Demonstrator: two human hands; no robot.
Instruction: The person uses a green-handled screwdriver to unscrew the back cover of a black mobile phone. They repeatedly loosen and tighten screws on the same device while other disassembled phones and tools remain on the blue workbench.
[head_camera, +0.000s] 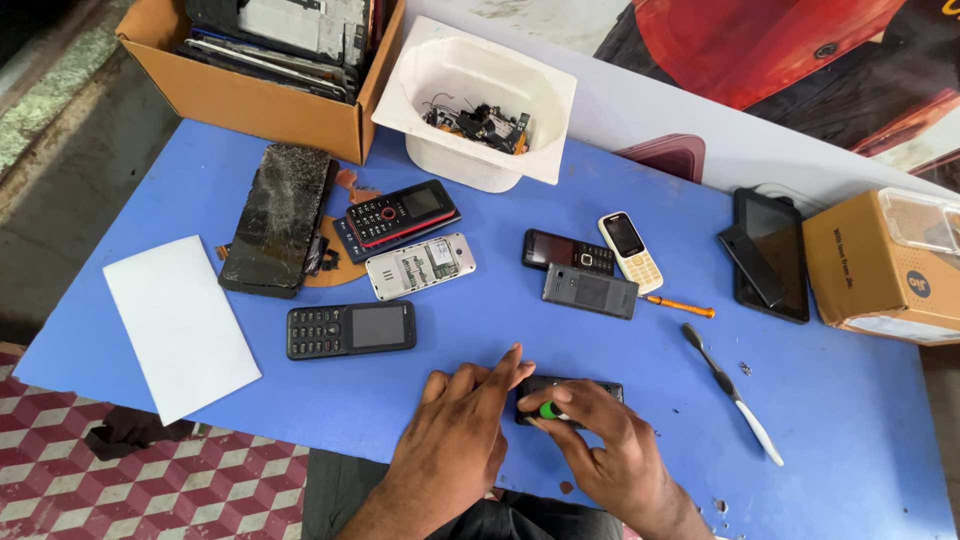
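Both hands meet at the near edge of the blue table. The left hand lies flat, fingers together, bracing a small black phone. The right hand pinches a green-handled tool between narrow fingertips, pressed against the phone. A toothbrush lies to the right.

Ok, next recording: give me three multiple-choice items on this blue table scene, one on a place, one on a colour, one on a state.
1. Where does the white plastic tub of small dark parts stand?
A. beside the brown cardboard box
B. on the white sheet
C. at the near edge

2. What colour is the tool tip by the small black phone under the hands?
A. orange
B. green
C. white

3. How is the large smartphone with the shattered black screen lying?
A. upright
B. flat
C. in the box

Answers: 1 A, they touch at the far edge. 2 B, green knob between right hand fingers. 3 B, flat on the blue table.
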